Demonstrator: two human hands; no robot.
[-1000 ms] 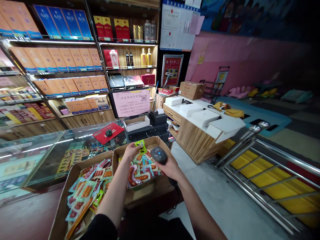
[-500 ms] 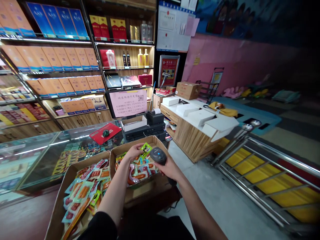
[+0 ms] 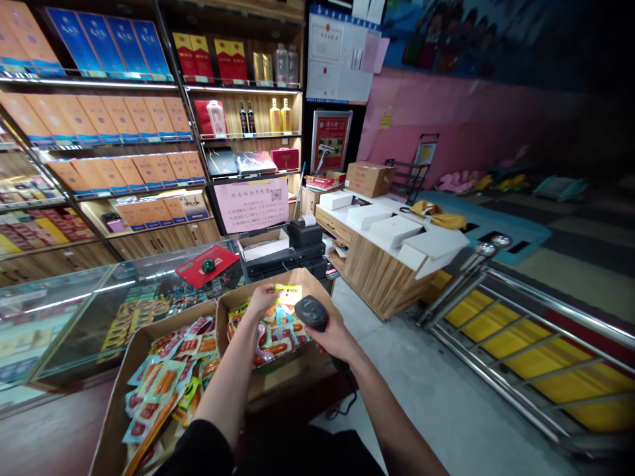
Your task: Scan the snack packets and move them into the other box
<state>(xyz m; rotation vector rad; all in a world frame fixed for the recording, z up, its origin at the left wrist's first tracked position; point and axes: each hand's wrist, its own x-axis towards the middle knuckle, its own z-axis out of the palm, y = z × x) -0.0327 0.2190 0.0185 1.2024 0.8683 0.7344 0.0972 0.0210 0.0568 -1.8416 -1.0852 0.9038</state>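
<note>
My left hand (image 3: pixel 264 299) pinches the edge of a yellow-green snack packet (image 3: pixel 289 293) over the far side of the right cardboard box (image 3: pixel 278 389). In my right hand (image 3: pixel 333 338) is a dark handheld barcode scanner (image 3: pixel 311 312), its head pointed toward the packet and bright light falling on it. Below both hands, the right box holds packaged sausages (image 3: pixel 280 348) and other small wrapped snacks. Beside it on the left, a second cardboard box (image 3: pixel 115 403) carries several vacuum-packed sausages (image 3: pixel 157 387) in clear and coloured wrappers.
A glass display counter (image 3: pixel 74 317) runs left, with a red folder (image 3: pixel 207 266) on top. Behind the boxes stand a black receipt printer (image 3: pixel 305 233) and a pink sign (image 3: pixel 254 206). To the right are a wooden counter (image 3: pixel 370 271) and metal railing (image 3: pixel 501 330).
The packet has turned flatter in my left hand and now looks brightly lit. The scanner's blue light no longer shows, and the scanner has shifted slightly left.
</note>
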